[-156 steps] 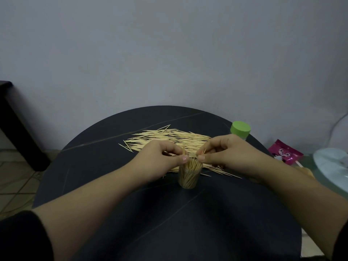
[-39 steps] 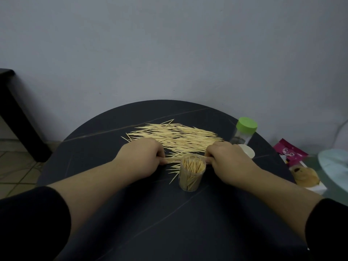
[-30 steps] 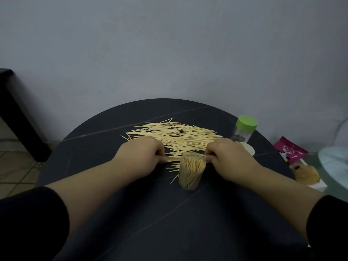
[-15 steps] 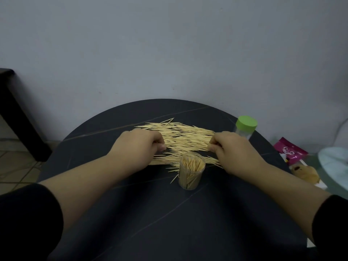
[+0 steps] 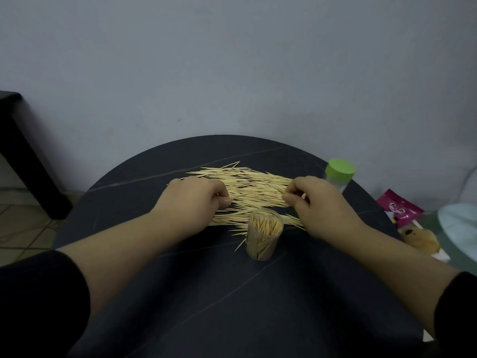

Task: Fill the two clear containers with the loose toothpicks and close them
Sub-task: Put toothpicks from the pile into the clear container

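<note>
At the far left we saw a dark piece of furniture point(image 5: 18, 156) standing against the wall, apart from the round black table point(image 5: 180, 319) in front of us. Our left hand point(image 5: 191, 200) lay knuckles-up on the left end of the loose toothpicks point(image 5: 253, 184). Its fingers were curled in and the thumb pressed to them, pinching a few sticks whose tips poked out toward the middle. The pile was spread flat across the far half of the table, most sticks lying roughly side to side between our two hands. Just nearer to us than the pile, the open clear container point(image 5: 263, 237) stood upright, lidless and packed with toothpicks on end. A few stray sticks lay by its left side. Our right hand point(image 5: 320, 205) rested on the right end of the pile, fingers bent and thumb closed against the forefinger on a few sticks. Behind it the green-lidded container point(image 5: 339, 171) stood upright near the table's edge. Off the table to the right lay a pink packet point(image 5: 400, 208).
</note>
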